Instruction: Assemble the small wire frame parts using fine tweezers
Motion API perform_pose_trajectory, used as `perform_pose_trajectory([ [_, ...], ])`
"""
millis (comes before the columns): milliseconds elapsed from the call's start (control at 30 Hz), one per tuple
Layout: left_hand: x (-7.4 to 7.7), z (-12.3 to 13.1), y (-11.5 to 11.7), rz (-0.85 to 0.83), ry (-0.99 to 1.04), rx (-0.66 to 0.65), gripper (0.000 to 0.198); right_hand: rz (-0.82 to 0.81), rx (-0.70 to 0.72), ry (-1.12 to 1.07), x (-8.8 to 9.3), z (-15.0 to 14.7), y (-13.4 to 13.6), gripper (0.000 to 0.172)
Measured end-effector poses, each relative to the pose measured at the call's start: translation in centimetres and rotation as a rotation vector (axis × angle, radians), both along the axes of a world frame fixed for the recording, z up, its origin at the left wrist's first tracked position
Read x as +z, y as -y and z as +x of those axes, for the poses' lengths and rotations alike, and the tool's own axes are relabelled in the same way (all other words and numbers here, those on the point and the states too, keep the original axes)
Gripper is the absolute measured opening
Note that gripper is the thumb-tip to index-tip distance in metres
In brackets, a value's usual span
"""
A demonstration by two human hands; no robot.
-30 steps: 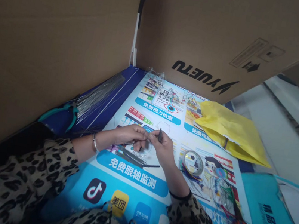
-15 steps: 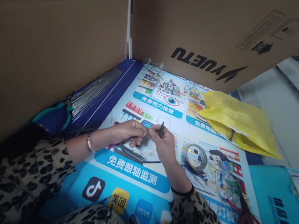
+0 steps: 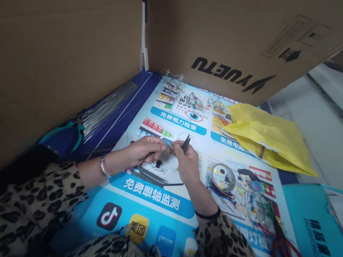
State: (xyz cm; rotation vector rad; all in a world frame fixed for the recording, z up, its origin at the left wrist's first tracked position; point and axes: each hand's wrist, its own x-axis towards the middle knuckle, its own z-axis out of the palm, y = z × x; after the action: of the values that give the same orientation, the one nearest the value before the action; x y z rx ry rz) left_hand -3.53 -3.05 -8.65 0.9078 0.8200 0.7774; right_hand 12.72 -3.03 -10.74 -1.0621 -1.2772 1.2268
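The yellow bag (image 3: 276, 138)'s inside is hidden, the right hand (image 3: 188, 161) clamps a dark tool (image 3: 186, 142), the left hand (image 3: 147, 148) pinches together.

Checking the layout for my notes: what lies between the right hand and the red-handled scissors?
In the head view, a tape roll, coloured strands and a pale tangle lie between the right hand and the scissors.

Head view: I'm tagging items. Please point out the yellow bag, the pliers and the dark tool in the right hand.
Yellow bag (image 3: 270, 137): head view, middle of its upper side.
Pliers (image 3: 80, 135): head view, one teal handle.
Dark tool (image 3: 186, 142): head view, tip above the right hand (image 3: 188, 161).
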Motion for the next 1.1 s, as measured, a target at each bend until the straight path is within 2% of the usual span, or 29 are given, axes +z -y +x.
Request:
perform_pose_trajectory([
  [133,-0.2,-0.6,-0.6,0.077,0.043,0.159,0.022,0.048,-0.043,0.074,-0.2,0.1,0.1,0.024],
  [233,-0.4,-1.0,-1.2,0.113,0.066,0.295,0.022,0.065,-0.117,0.092,-0.4,0.2,0.2,0.028],
  [300,-0.6,-1.1,-1.4,0.129,0.080,0.338,0.022,0.097,-0.177,0.142,-0.5,0.2,0.3,0.029],
  [400,-0.9,-1.0,-1.4,0.133,0.081,0.342,0.022,0.168,-0.192,0.331,-0.5,0.3,0.5,0.023],
  [500,-1.0,-0.9,-1.3,0.131,0.078,0.347,0.022,0.226,-0.135,0.494,-0.4,0.1,0.8,0.020],
  [733,-1.1,-1.0,-1.2,0.115,0.085,0.357,0.023,0.373,-0.056,0.567,-0.5,-0.3,0.9,0.017],
  [933,-1.3,-1.0,-1.1,0.105,0.004,0.353,0.022,0.386,-0.014,0.604,-0.3,0.8,0.5,0.020],
  [1100,-1.1,-0.9,-0.8,0.131,-0.093,0.326,0.020,0.627,-0.107,0.872,0.0,1.8,-0.2,0.026],
])
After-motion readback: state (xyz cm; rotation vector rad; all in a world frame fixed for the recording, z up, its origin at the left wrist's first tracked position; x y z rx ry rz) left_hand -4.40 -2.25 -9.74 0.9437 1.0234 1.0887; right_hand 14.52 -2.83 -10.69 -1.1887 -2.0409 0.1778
